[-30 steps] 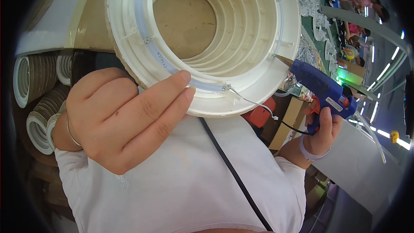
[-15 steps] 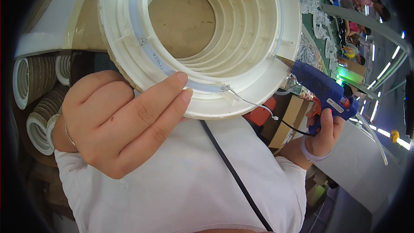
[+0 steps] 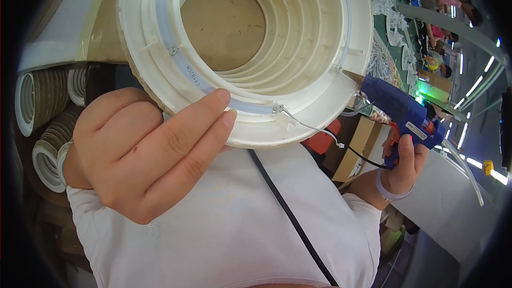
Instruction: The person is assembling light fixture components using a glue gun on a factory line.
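Note:
A stack of nested white plastic rings (image 3: 320,114) fills the upper middle. A clear bluish tube strip (image 3: 184,69) curves along the groove of the top ring, and from its end a thin wire with a small white connector (image 3: 340,144) hangs over the rim. My left hand (image 3: 144,154) grips the stack's near left edge, two fingertips pressed on the strip; its thumb is mostly hidden. In my right hand (image 3: 408,162) is a blue hot glue gun (image 3: 394,101), its fingers round the handle. The nozzle tip meets the ring's right side beside a strip end.
More stacked white rings (image 3: 50,168) lie at the left. A green worktable (image 3: 381,32) with clear plastic parts and wires runs along the right, with people beyond it. An open cardboard box (image 3: 360,146) stands below. The glue gun's black cord (image 3: 288,210) crosses my white shirt.
The ring stack and my left hand have shifted very slightly left. The glue gun's body has moved slightly right and down, its nozzle still at the same part of the ring.

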A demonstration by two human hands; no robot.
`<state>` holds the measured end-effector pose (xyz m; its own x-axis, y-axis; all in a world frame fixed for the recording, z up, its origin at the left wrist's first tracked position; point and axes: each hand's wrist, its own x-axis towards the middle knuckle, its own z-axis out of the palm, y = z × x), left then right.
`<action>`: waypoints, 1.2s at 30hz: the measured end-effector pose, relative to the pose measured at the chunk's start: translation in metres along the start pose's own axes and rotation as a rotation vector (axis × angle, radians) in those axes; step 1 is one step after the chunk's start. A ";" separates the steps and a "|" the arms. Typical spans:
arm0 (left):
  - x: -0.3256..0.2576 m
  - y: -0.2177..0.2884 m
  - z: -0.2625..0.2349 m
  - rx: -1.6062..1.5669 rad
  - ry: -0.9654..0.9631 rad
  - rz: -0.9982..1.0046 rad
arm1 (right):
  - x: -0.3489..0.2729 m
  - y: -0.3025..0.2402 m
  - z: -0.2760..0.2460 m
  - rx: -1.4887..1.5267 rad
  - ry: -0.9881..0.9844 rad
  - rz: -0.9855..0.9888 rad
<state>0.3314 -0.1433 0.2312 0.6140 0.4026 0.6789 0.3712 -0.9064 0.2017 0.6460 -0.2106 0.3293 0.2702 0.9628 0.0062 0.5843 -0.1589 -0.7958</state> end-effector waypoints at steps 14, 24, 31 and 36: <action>-0.004 -0.004 -0.002 0.021 0.082 0.004 | 0.010 -0.008 0.013 -0.048 -0.026 -0.150; -0.013 -0.014 -0.018 -0.323 -0.008 -0.772 | 0.010 0.023 0.021 0.359 0.202 -0.223; 0.007 -0.037 -0.022 -0.743 -0.157 -1.147 | 0.023 0.027 0.031 0.420 0.229 -0.297; 0.018 -0.042 -0.026 -0.563 -0.201 -1.004 | 0.028 0.042 0.025 0.459 0.234 -0.268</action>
<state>0.3088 -0.1014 0.2540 0.3381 0.9379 -0.0777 0.4222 -0.0774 0.9032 0.6585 -0.1848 0.2809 0.3513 0.8738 0.3362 0.2787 0.2453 -0.9285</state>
